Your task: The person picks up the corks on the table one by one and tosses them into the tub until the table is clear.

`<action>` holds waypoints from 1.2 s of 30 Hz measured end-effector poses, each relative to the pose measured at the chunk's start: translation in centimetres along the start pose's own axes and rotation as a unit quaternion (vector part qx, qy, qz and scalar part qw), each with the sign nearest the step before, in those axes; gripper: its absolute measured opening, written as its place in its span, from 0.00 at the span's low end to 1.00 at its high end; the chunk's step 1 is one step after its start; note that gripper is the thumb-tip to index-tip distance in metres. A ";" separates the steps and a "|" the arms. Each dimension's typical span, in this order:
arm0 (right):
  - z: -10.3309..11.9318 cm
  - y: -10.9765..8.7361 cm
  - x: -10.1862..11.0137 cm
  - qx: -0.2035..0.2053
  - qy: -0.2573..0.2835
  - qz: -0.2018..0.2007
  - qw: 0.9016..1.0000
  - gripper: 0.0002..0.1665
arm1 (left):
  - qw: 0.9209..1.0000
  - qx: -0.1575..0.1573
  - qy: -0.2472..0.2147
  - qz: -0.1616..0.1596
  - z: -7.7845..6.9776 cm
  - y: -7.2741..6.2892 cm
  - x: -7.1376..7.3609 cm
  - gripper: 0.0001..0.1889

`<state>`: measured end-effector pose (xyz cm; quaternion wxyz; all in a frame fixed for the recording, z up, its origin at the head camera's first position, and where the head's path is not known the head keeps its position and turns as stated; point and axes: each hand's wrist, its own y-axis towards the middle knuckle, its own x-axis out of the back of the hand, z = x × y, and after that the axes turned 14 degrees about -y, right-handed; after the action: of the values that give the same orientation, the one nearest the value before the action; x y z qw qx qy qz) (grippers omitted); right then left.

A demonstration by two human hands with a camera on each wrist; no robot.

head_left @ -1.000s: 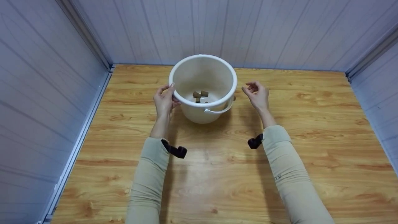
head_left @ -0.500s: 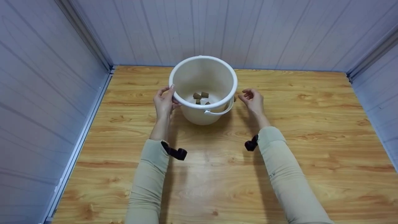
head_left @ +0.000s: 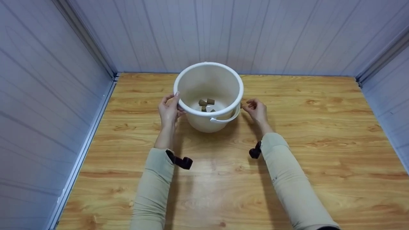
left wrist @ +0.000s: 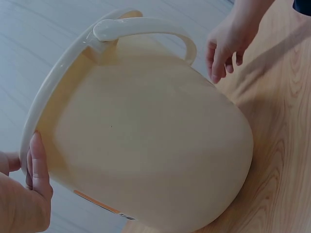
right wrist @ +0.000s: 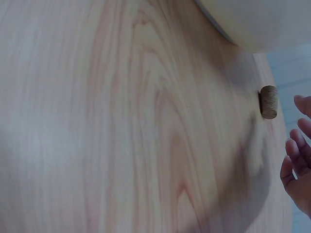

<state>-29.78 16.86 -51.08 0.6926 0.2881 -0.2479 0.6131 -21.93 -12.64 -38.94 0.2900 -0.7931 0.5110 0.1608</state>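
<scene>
A cream plastic bucket [head_left: 204, 124] with a white rim stands on the wooden surface. My left hand [head_left: 167, 111] grips its rim at the left side, thumb on top of the rim and fingers outside against the wall. Several brown corks [head_left: 210, 101] lie on the bucket's bottom. To the bucket's right, a single cork [right wrist: 269, 102] sits on the wood. My right hand [head_left: 256, 111] is close beside that cork, fingers loosely bent and holding nothing; the right wrist view shows a gap between fingertips and cork.
The bucket's white handle [left wrist: 150, 26] hangs down on its front right side. Pale panelled walls [head_left: 217, 32] enclose the wood-grain surface [head_left: 211, 191] at the back, left and right. A metal rail [head_left: 86, 143] runs along the left edge.
My right hand has moved left and down toward the cork beside the bucket. My left hand keeps its hold on the rim, and the bucket stays in place.
</scene>
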 end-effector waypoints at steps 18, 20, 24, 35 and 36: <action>-0.2 0.7 -2.1 -0.017 -0.004 -0.006 1.000 0.17 | 1.000 -0.016 -0.003 -0.002 1.2 1.2 0.6 0.14; -0.1 0.8 -2.3 -0.023 -0.009 -0.002 1.000 0.17 | 1.000 -0.014 0.001 -0.001 1.2 1.2 0.7 0.15; 0.1 1.0 -2.5 -0.031 -0.017 0.003 0.999 0.16 | 1.000 -0.013 0.002 -0.001 1.1 1.2 0.8 0.15; 0.4 1.2 -3.0 -0.028 -0.059 -0.007 0.998 0.11 | 1.000 -0.019 -0.007 0.004 1.2 1.2 0.8 0.15; 0.5 1.2 -3.1 -0.029 -0.060 -0.006 0.998 0.11 | 1.000 -0.023 -0.006 0.003 1.3 1.2 0.8 0.15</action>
<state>-31.38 14.42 -52.78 0.6880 0.3058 -0.3050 0.5832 -22.64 -12.81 -40.75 0.2746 -0.7970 0.5077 0.1780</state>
